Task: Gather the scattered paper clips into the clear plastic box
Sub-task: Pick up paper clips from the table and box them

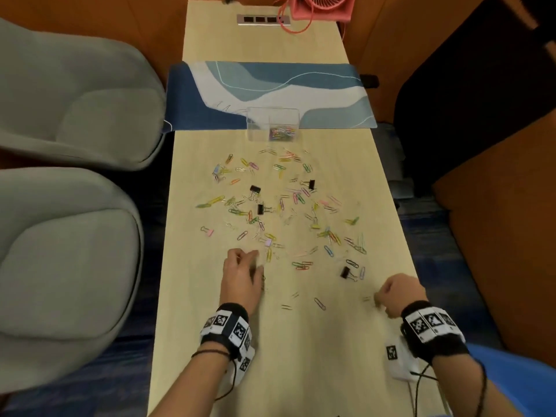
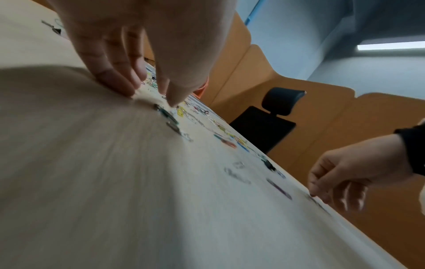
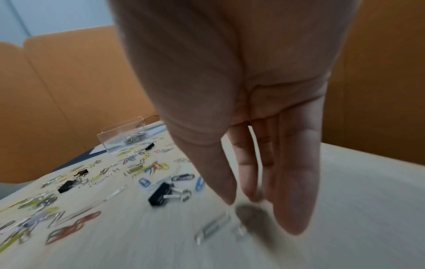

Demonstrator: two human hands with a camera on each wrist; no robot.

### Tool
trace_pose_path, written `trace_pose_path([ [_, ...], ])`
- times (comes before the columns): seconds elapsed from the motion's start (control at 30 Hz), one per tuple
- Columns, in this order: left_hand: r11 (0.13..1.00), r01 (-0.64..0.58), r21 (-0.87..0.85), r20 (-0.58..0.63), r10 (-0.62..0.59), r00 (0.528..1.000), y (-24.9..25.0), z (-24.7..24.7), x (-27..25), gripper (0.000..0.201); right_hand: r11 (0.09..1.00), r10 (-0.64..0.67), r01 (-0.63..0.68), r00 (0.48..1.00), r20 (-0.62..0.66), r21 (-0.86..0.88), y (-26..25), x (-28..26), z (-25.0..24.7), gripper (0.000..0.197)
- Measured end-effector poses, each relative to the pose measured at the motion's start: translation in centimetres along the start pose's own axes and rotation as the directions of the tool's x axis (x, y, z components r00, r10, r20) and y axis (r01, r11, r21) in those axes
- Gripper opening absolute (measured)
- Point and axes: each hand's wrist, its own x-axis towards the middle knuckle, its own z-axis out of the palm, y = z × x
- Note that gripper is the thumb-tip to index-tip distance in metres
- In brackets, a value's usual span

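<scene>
Several coloured and silver paper clips point(image 1: 282, 212) lie scattered over the pale wooden table point(image 1: 301, 371). The clear plastic box point(image 1: 272, 124) stands at the far end of the scatter with a small heap of clips inside; it also shows in the right wrist view point(image 3: 122, 134). My left hand point(image 1: 254, 263) is at the near left of the scatter. Its fingertips point(image 2: 124, 87) and thumb touch the tabletop apart, beside a dark clip point(image 2: 169, 116). My right hand point(image 1: 377, 297) hovers near the right edge. Its fingers point(image 3: 294, 182) point down just above a silver clip point(image 3: 214, 227).
Black binder clips point(image 1: 255, 189) point(image 1: 346, 272) and a pink one point(image 1: 207, 231) lie among the paper clips. A blue patterned mat point(image 1: 270, 91) crosses the table behind the box. A pink fan point(image 1: 319, 7) stands at the far end. Grey chairs point(image 1: 69, 115) line the left side.
</scene>
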Motion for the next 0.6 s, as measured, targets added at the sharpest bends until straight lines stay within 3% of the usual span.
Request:
trace_pose_path([
  [0.1, 0.998, -0.057, -0.003, 0.108, 0.057, 0.993, -0.5, 0.3, -2.0, 0.044, 0.992, -0.007, 0.015, 0.998, -0.065, 0.124, 1.0, -1.2, 2.1, 0.009],
  [0.23, 0.990, -0.143, 0.021, 0.240, 0.133, 0.962, -1.0, 1.0, -3.7, 0.075, 0.943, -0.089, 0.145, 0.978, -0.191, 0.301, -0.8, -2.1, 4.0, 0.008],
  [0.33, 0.992, -0.123, -0.007, 0.273, 0.120, 0.955, -1.4, 2.0, -4.3, 0.092, 0.910, -0.144, 0.236, 0.951, -0.275, 0.342, -3.0, -2.5, 5.4, 0.015],
  [0.47, 0.990, -0.097, -0.098, 0.245, 0.119, 0.962, -0.8, 3.1, -5.0, 0.085, 0.872, -0.302, 0.351, 0.934, -0.189, 0.341, -4.8, -3.6, 7.2, 0.022],
  [0.6, 0.979, -0.051, -0.195, 0.193, 0.089, 0.977, 0.5, 3.4, -5.1, 0.072, 0.839, -0.289, 0.328, 0.945, -0.157, 0.434, -3.7, -4.6, 7.1, 0.024],
])
